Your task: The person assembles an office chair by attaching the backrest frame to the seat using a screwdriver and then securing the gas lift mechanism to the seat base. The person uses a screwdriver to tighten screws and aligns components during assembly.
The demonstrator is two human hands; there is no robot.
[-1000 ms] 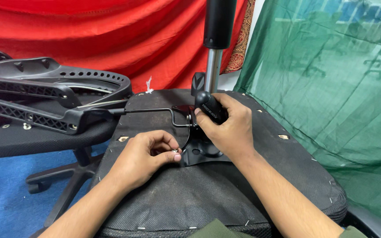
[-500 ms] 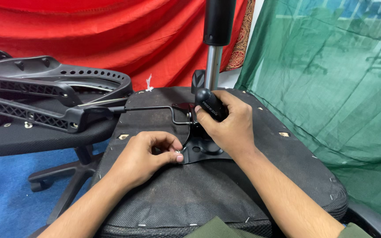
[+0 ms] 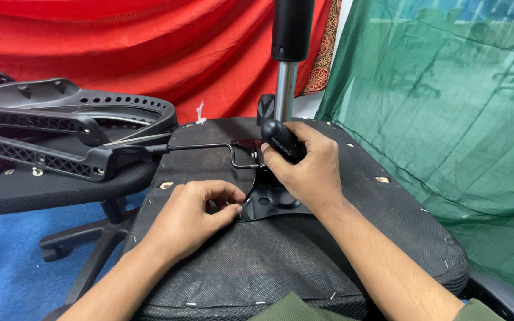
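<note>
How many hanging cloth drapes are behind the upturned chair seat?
3: a red cloth drape at the left and centre, a green cloth drape at the right, and a narrow patterned cloth strip between them.

Black-handled tool (image 3: 282, 141): rounded grip, gripped at a tilt over the plate; tip hidden. Black metal mech plate (image 3: 272, 201): glossy, w/ holes, flat on centre of the upturned seat (image 3: 257, 261); its left edge pinched. Seat: underside up, black fabric stapled round the rim. Gas-lift column (image 3: 287, 65): upright from plate, chrome shaft, black sleeve above.
</note>
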